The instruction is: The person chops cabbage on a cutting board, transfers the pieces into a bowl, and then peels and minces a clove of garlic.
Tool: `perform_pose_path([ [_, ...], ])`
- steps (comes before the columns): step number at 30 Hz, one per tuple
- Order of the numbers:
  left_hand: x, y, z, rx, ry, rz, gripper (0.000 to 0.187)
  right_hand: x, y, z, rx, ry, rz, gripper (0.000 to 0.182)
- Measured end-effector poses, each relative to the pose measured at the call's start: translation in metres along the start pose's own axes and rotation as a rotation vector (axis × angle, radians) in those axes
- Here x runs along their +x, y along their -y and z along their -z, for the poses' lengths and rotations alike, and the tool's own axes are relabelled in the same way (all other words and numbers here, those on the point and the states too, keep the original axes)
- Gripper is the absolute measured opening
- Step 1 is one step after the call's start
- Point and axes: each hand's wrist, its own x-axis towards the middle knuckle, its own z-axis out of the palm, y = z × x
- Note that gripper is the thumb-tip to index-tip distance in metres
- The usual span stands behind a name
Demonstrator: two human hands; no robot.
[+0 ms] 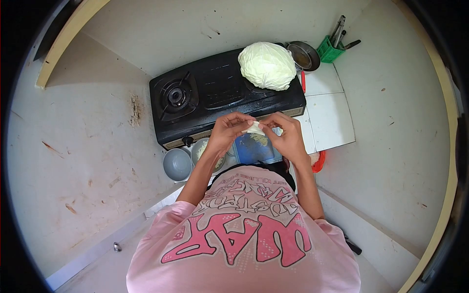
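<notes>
Between my two hands is a small pale piece of cabbage leaf [255, 128], held up over the counter in front of the stove. My left hand [228, 129] pinches its left end with thumb and fingers. On the other end, my right hand [284, 133] has a similar pinch. Below them lies a blue cutting board [246, 150] with some shredded cabbage [260, 139] on it, partly hidden by my hands and shirt. A large whole cabbage [267, 66] rests on the right side of the black stove [220, 73], beyond my hands.
A grey bowl [177, 165] stands at the left, beside a second bowl [199, 147] containing pale shreds, partly behind my forearm. Behind the stove's right end are a dark pan [312, 54] and a green basket [328, 51] of utensils. A red container [320, 162] sits right of my forearm.
</notes>
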Motion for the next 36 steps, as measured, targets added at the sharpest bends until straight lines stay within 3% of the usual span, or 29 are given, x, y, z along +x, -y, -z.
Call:
perform_pose_path([
  [6,0.002,0.007,0.005,0.025,0.006,-0.004,0.014,-0.001,-0.004,0.001,0.085,0.037,-0.016,0.008],
  [9,0.003,0.01,0.002,0.068,0.028,-0.13,0.015,-0.004,-0.014,-0.01,0.349,-0.006,-0.086,0.008],
  [12,0.003,0.011,-0.001,0.134,0.005,-0.207,0.016,-0.006,-0.021,-0.011,0.473,0.038,-0.304,0.008],
  [18,-0.002,0.007,-0.016,0.136,-0.097,-0.285,0.018,-0.005,-0.007,-0.011,0.258,0.001,-0.252,0.008],
  [21,0.0,0.007,-0.01,0.24,-0.042,-0.295,0.021,-0.005,-0.009,-0.012,0.221,-0.015,-0.19,0.008],
  [24,0.002,0.007,0.001,0.383,0.079,-0.231,0.019,-0.006,-0.009,-0.012,0.174,-0.01,-0.168,0.008],
  [27,-0.001,-0.001,-0.001,0.261,0.087,-0.108,0.016,-0.006,-0.013,-0.014,0.143,-0.013,-0.133,0.007],
  [33,-0.001,0.0,0.001,0.132,0.049,-0.042,0.013,-0.005,-0.015,-0.009,0.139,0.03,-0.106,0.006],
  [36,-0.001,0.0,0.001,0.123,0.041,-0.04,0.011,-0.006,-0.023,-0.012,0.403,0.033,-0.123,0.003],
])
